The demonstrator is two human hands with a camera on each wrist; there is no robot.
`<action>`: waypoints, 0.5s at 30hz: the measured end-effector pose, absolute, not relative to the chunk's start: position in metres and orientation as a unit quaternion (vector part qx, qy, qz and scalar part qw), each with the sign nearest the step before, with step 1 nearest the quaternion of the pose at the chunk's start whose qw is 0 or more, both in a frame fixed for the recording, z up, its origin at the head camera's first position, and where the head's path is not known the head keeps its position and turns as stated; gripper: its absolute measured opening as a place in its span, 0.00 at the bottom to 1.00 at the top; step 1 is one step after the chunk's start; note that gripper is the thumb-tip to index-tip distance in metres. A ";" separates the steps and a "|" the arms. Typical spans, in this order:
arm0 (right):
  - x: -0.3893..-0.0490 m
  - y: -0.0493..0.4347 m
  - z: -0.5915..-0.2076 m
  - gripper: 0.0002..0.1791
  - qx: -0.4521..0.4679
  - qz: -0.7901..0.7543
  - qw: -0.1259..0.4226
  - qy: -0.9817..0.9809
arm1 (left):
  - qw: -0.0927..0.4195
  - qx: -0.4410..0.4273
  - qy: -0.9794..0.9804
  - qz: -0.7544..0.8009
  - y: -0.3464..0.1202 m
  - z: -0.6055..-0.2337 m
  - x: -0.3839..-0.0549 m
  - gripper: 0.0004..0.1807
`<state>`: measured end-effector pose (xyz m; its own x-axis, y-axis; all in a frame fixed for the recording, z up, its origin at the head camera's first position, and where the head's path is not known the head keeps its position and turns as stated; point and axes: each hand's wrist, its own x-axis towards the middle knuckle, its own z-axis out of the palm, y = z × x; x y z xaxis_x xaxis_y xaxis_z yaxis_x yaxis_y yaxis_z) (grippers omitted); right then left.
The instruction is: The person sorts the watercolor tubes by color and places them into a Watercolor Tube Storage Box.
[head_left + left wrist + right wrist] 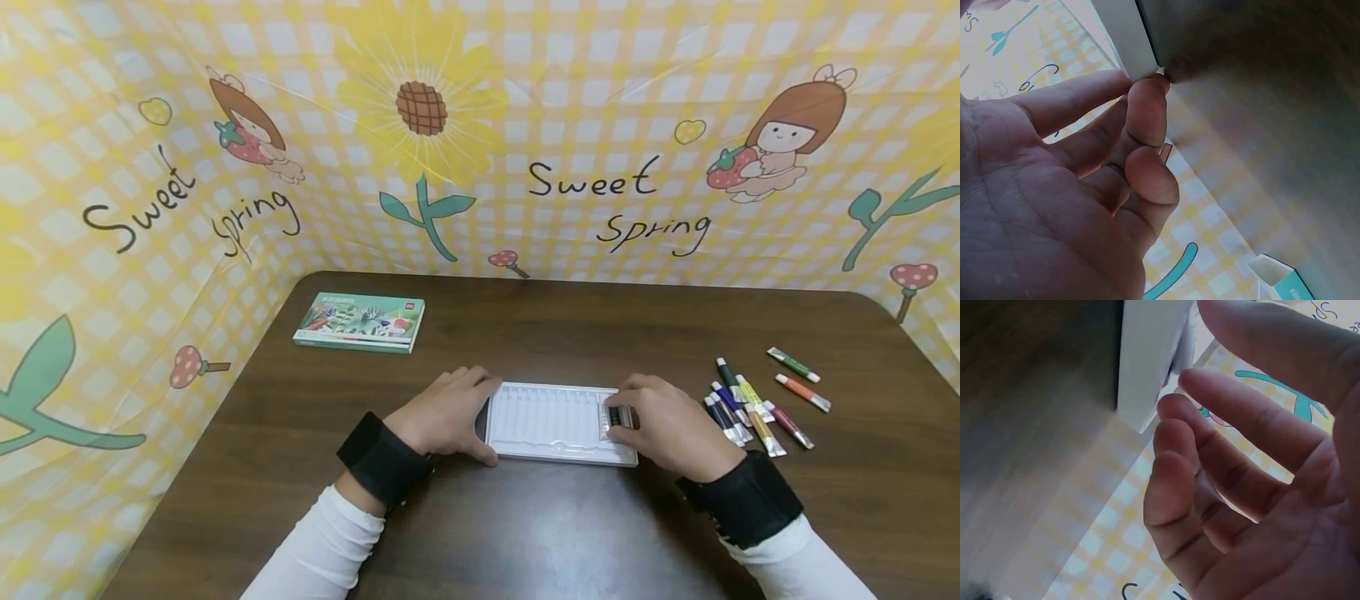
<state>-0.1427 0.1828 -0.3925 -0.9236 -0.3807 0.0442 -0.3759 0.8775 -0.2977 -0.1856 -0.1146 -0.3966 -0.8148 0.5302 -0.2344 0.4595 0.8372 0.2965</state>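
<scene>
A shallow white box with a ridged plastic tray (551, 417) lies flat on the table between the hands. The left hand (450, 414) holds its left end, thumb at the front corner and fingers at the back; the left wrist view shows fingertips (1147, 100) at the box corner. At the right end, the right hand (671, 425) pinches a small dark paint tube (619, 417) between thumb and index finger, over the last part of the tray. Much of that tube is hidden by the hand. In the right wrist view, the other fingers (1172, 478) curl loosely beside the white box wall (1147, 369).
Several paint tubes (763, 429) lie in a loose pile right of the right hand, with a green tube (793, 364) and an orange tube (802, 392) just behind. A green illustrated box (360, 322) lies at the back left. A yellow checked cloth (585, 108) walls the table.
</scene>
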 end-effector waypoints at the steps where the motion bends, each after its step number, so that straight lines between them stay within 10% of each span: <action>1: -0.143 0.183 -0.393 0.19 -0.195 -0.149 0.007 0.969 | 0.156 0.260 0.946 0.114 -0.114 -0.396 -0.186 0.56; 15: -0.141 0.177 -0.400 0.19 -0.194 -0.112 -0.018 0.974 | 0.158 0.259 0.946 0.116 -0.114 -0.396 -0.186 0.56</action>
<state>-0.1411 0.1773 -0.4001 -0.9238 -0.3747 0.0784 -0.3827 0.8996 -0.2104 -0.1860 -0.1145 -0.3956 -0.8161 0.5262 -0.2389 0.4531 0.8392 0.3008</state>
